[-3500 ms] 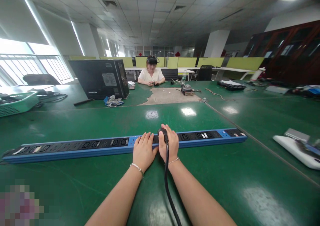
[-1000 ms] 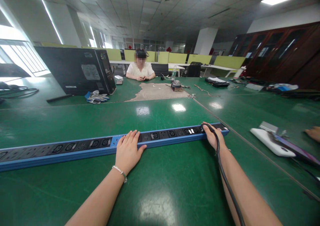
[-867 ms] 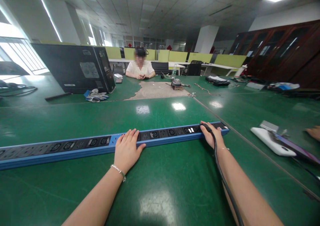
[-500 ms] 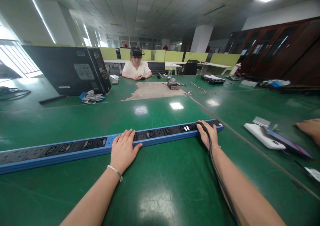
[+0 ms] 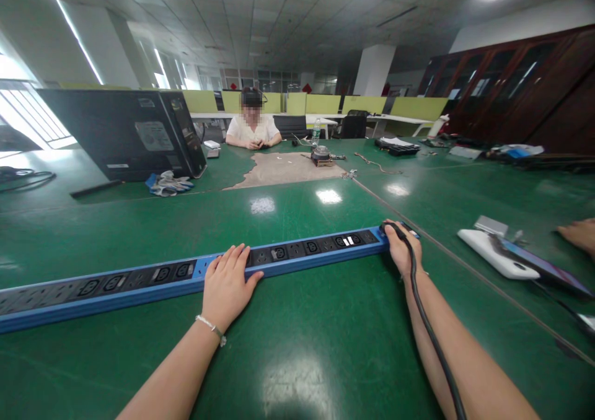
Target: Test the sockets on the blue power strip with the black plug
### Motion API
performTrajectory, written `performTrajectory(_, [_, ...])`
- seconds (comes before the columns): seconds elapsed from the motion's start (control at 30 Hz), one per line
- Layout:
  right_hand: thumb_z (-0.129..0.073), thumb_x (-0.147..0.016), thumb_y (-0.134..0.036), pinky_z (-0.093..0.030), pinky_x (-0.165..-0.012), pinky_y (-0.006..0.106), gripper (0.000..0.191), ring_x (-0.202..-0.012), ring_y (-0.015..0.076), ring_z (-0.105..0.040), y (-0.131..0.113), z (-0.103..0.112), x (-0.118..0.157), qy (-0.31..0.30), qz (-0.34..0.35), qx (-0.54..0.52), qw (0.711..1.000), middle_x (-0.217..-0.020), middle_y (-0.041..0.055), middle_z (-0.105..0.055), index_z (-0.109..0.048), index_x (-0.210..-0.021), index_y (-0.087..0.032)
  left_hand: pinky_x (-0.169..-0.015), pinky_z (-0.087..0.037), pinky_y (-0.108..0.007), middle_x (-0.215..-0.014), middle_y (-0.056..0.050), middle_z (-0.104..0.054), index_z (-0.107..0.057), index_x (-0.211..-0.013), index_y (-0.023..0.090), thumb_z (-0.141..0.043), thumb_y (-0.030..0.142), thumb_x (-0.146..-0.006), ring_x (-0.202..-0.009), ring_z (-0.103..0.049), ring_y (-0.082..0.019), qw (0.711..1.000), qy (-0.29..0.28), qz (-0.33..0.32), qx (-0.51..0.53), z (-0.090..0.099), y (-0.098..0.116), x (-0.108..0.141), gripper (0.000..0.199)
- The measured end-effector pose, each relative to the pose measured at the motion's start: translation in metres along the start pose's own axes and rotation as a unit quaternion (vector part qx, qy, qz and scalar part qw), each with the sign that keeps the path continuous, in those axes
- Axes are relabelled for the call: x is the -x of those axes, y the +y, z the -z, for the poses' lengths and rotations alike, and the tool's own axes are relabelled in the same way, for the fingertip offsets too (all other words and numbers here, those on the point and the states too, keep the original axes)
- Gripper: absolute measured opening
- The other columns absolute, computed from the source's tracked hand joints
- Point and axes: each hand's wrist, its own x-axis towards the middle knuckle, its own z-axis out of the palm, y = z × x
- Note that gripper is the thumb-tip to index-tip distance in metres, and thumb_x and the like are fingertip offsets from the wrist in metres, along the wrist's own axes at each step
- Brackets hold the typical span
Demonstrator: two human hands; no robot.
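A long blue power strip [image 5: 297,258] with a row of black sockets stretches across the green table [image 5: 297,321] in front of me. Across its top, near the middle, lies my left hand [image 5: 229,277], fingers stretched to the far edge and thumb out along the near side. My right hand [image 5: 405,246] is closed around a black plug [image 5: 389,227] at the strip's right end. From that plug a black cable [image 5: 421,299] runs back along my right forearm. My fingers partly hide the plug, so I cannot tell whether it sits in a socket.
A black computer case [image 5: 153,135] stands at the back left beside gloves [image 5: 168,183]. A person [image 5: 252,126] sits across the table. To the right lie a white device [image 5: 495,256] and another person's hand [image 5: 579,234]. A bottle [image 5: 317,132] stands farther back.
My right hand has slid right along the strip with the plug, from beside the white-marked sockets to the strip's end. My left hand stays in place on the strip.
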Motion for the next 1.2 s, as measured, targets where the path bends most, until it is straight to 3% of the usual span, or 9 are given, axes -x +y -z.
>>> performTrajectory(0.27, [-0.042,-0.080,-0.046,-0.029,-0.102,0.049,0.039,-0.117,0.0267,-0.048,0.006,0.002,-0.004,-0.073,0.031,0.087,0.993,-0.107,0.0076,-0.066,-0.067,-0.098,-0.022,-0.098,-0.032,-0.044,-0.128,-0.013,-0.054,-0.049,-0.124,0.016,-0.044,0.047,-0.083,-0.120,-0.046,-0.028,1.000,-0.007,0.004,-0.002,0.001,0.000,-0.001,0.052])
performTrajectory(0.47, [-0.044,-0.080,-0.044,-0.034,-0.099,0.046,0.041,-0.120,0.0277,-0.045,0.008,-0.001,0.004,-0.021,0.059,0.170,0.983,-0.116,0.0093,-0.062,-0.066,-0.105,-0.021,-0.100,-0.030,-0.043,-0.129,-0.012,-0.053,-0.048,-0.124,0.015,-0.043,0.047,-0.084,-0.121,-0.045,-0.027,1.000,-0.006,0.007,0.003,0.000,0.000,0.000,0.052])
performTrajectory(0.63, [-0.043,-0.082,-0.044,-0.030,-0.101,0.049,0.040,-0.123,0.0291,-0.041,0.005,0.000,0.007,-0.029,0.059,0.197,0.978,-0.117,0.0088,-0.061,-0.064,-0.109,-0.022,-0.100,-0.031,-0.044,-0.128,-0.013,-0.053,-0.049,-0.124,0.015,-0.043,0.048,-0.083,-0.121,-0.045,-0.028,1.000,-0.008,0.007,0.005,-0.001,0.000,0.001,0.052])
performTrajectory(0.8, [-0.042,-0.083,-0.047,-0.023,-0.103,0.054,0.042,-0.124,0.0290,-0.041,0.006,-0.003,0.009,-0.015,0.030,0.117,0.993,-0.115,0.0099,-0.062,-0.065,-0.106,-0.021,-0.099,-0.033,-0.045,-0.128,-0.014,-0.054,-0.048,-0.124,0.016,-0.043,0.046,-0.084,-0.121,-0.046,-0.028,1.000,0.002,0.001,0.010,-0.001,0.000,0.000,0.051])
performTrajectory(0.97, [-0.042,-0.083,-0.048,-0.041,-0.094,0.042,0.044,-0.104,0.0227,-0.057,-0.002,-0.001,0.010,0.106,-0.010,-0.084,0.991,-0.108,0.0089,-0.065,-0.064,-0.106,-0.018,-0.098,-0.033,-0.046,-0.128,-0.013,-0.054,-0.049,-0.124,0.017,-0.044,0.045,-0.083,-0.120,-0.046,-0.029,1.000,0.003,0.002,0.020,0.001,0.000,0.000,0.050])
performTrajectory(1.07, [-0.052,-0.078,-0.046,-0.042,-0.092,0.040,0.043,-0.098,0.0220,-0.060,-0.013,-0.002,0.012,0.044,-0.022,-0.119,0.992,-0.103,0.0077,-0.067,-0.063,-0.107,-0.017,-0.098,-0.033,-0.046,-0.128,-0.013,-0.054,-0.049,-0.124,0.016,-0.045,0.045,-0.083,-0.120,-0.046,-0.029,1.000,0.002,0.007,0.023,0.001,0.000,-0.001,0.050])
performTrajectory(1.2, [-0.052,-0.076,-0.046,-0.039,-0.094,0.043,0.038,-0.096,0.0231,-0.059,-0.026,-0.006,0.014,-0.035,-0.013,-0.050,0.998,-0.098,0.0064,-0.068,-0.066,-0.100,-0.020,-0.099,-0.032,-0.045,-0.128,-0.013,-0.054,-0.048,-0.124,0.016,-0.045,0.046,-0.083,-0.120,-0.046,-0.029,1.000,-0.001,0.005,0.022,0.001,0.000,0.000,0.051])
